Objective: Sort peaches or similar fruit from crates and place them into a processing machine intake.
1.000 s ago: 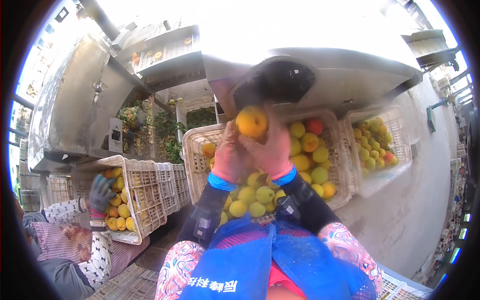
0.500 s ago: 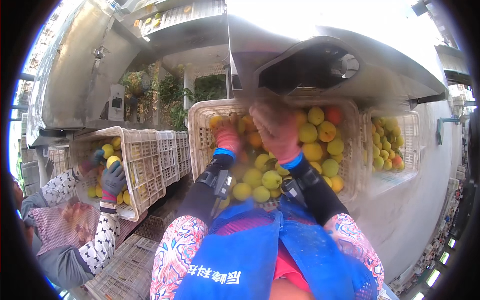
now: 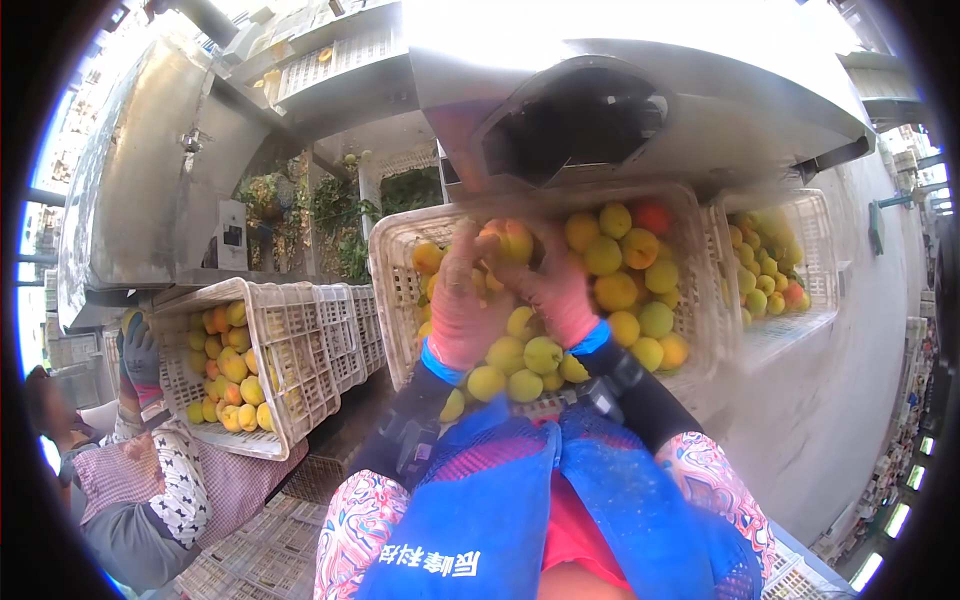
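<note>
A white plastic crate (image 3: 386, 268) in front of me holds yellow and orange peaches (image 3: 507, 355). Both my hands wear pink gloves with blue cuffs and are inside it. My left hand (image 3: 466, 308) and my right hand (image 3: 556, 288) curl inward, thumbs toward each other, around an orange-yellow peach (image 3: 514, 242) near the crate's far side. Blur hides the fingertips, so how firmly each hand grips is unclear.
A metal machine with a dark opening (image 3: 575, 120) overhangs the crate's far side. To the right stands another crate of peaches (image 3: 768, 280). At left, a co-worker's gloved hand (image 3: 138, 355) is beside a tilted crate (image 3: 262, 330) of peaches.
My hands have drawn closer together, the left one turning inward, with an orange-yellow peach now between them. The co-worker's hands have left the peaches in the left crate.
</note>
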